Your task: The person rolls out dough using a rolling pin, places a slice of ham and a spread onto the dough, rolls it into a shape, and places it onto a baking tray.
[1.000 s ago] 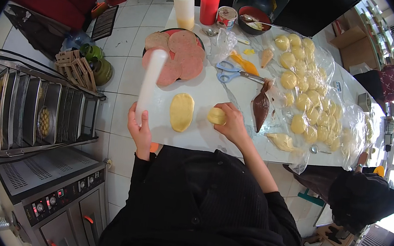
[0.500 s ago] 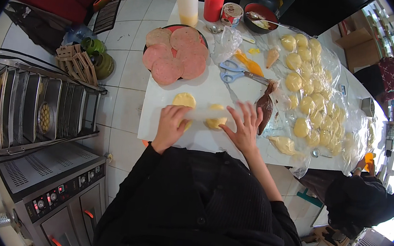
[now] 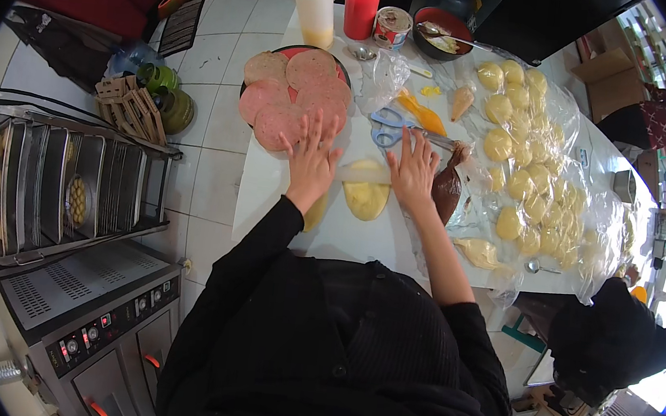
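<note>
The flattened yellow dough piece (image 3: 365, 202) lies on the white table (image 3: 263, 192) between your two hands, crossed near its far end by the white rolling pin (image 3: 362, 176). Your left hand (image 3: 313, 162), fingers spread, rests on the pin's left end; your right hand (image 3: 414, 171), fingers outstretched, on its right. Another dough piece (image 3: 315, 213) shows beside your left wrist, partly covered. Blue-handled scissors (image 3: 394, 123) lie just beyond your right hand.

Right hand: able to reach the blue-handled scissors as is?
Likely yes: the right hand, flat on the rolling pin, has its fingertips close to the scissors, with nothing visible in between.
</note>
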A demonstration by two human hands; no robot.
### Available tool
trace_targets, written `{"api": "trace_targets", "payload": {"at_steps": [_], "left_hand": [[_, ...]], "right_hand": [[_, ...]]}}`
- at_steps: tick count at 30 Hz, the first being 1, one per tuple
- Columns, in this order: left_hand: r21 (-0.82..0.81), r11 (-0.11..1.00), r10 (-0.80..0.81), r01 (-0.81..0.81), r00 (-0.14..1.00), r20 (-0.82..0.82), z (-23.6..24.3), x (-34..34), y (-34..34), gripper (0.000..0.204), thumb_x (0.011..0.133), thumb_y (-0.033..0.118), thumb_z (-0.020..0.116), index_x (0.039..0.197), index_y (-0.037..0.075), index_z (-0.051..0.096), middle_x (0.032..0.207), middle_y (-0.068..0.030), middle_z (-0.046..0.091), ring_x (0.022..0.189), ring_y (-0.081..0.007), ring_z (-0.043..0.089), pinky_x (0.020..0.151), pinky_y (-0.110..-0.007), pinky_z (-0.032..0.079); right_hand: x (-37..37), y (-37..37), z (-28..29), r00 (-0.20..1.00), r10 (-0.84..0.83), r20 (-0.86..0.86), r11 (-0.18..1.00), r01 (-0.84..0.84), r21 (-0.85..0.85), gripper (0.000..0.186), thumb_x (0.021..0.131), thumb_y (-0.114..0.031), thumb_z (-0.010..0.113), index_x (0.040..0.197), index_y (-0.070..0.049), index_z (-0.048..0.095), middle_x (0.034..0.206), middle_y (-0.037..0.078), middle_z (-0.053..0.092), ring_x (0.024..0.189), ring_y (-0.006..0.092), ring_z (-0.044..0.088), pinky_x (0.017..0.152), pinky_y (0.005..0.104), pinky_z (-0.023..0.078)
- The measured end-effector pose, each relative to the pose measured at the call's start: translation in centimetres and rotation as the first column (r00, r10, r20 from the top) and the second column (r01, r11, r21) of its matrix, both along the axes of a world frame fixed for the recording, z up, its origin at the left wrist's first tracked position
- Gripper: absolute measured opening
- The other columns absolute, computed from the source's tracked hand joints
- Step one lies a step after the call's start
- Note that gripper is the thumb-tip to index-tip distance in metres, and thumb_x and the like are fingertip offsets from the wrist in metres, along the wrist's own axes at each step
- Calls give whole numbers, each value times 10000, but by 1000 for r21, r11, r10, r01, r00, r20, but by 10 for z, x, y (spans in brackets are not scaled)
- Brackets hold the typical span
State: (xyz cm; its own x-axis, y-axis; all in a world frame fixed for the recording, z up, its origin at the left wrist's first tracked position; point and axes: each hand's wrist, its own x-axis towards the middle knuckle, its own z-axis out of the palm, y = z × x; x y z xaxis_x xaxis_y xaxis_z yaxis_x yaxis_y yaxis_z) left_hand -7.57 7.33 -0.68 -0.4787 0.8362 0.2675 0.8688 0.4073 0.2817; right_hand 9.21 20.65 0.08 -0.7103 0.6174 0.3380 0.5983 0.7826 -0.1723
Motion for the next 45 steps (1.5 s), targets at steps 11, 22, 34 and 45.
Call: {"api": "trace_targets", "payload": {"at_steps": [11, 22, 34, 45], "left_hand": [[183, 976, 116, -117, 993, 14, 13, -11, 20, 545, 973, 403, 335, 1475, 232, 209, 1548, -132, 37, 1410, -391, 56, 967, -718, -97], [137, 989, 57, -60, 998, 31, 37, 4, 3, 571, 951, 380, 405, 1471, 242, 214, 1547, -109, 67, 1415, -359, 74, 970, -740, -32], [-31, 999, -33, 30, 994, -106, -5, 32, -20, 629, 914, 438, 447, 1447, 150, 281, 1541, -76, 137, 1421, -283, 100, 1046, -662, -24], [79, 966, -250, 247, 967, 36, -14, 78, -127, 333, 802, 139, 638, 1130, 140, 579, 1161, 33, 543, 1301, -203, 374, 1074, -626, 86]], "right_hand": [[-15, 2, 4, 996, 70, -62, 967, -83, -242, 321, 930, -320, 471, 772, -64, 583, 722, 95, 574, 747, 294, 559, 725, 421, 410], [14, -41, 7, 998, 15, 64, 951, 5, -311, 345, 917, -374, 489, 841, -40, 528, 858, 122, 564, 854, 298, 558, 646, 416, 466], [1, -58, -5, 989, -144, 33, 977, 147, -155, 582, 926, -397, 433, 1364, -25, 338, 1447, 182, 274, 1376, 322, 191, 1070, 597, 92], [96, -128, 5, 967, 240, 84, 869, -176, -462, 585, 938, -272, 450, 1441, -51, 247, 1481, 155, 269, 1393, 274, 216, 1128, 467, 110]]}}
